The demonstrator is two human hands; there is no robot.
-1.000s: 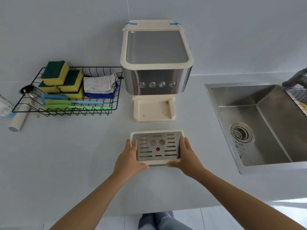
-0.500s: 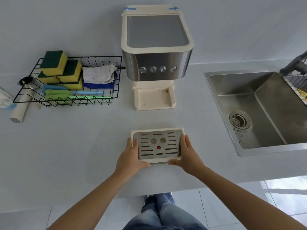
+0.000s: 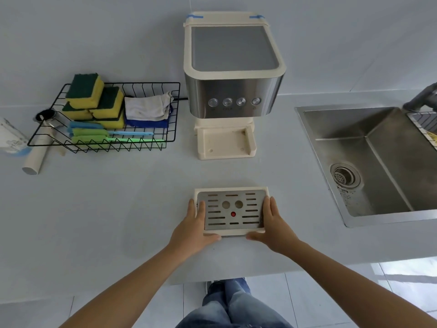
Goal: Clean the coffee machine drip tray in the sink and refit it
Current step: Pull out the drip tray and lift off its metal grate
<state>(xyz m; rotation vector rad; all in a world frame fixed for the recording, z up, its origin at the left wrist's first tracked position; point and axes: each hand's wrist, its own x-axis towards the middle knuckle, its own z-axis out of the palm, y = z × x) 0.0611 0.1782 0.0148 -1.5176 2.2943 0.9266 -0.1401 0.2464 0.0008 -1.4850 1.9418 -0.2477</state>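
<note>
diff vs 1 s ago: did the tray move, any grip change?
The drip tray has come a little nearer the person, so the gap to the coffee machine and its bare base is wider; most of that happened in the first half second. Nothing was taken or let go: the left hand and right hand still hold the tray's two sides. Machine and sink stayed put; only the camera shifted.

The counter (image 3: 118, 209) bears a coffee machine (image 3: 233, 91) at 12 o'clock, wire basket (image 3: 118, 147) at 10, drip tray (image 3: 231, 209) at 6, sink (image 3: 354, 124) at 3.
</note>
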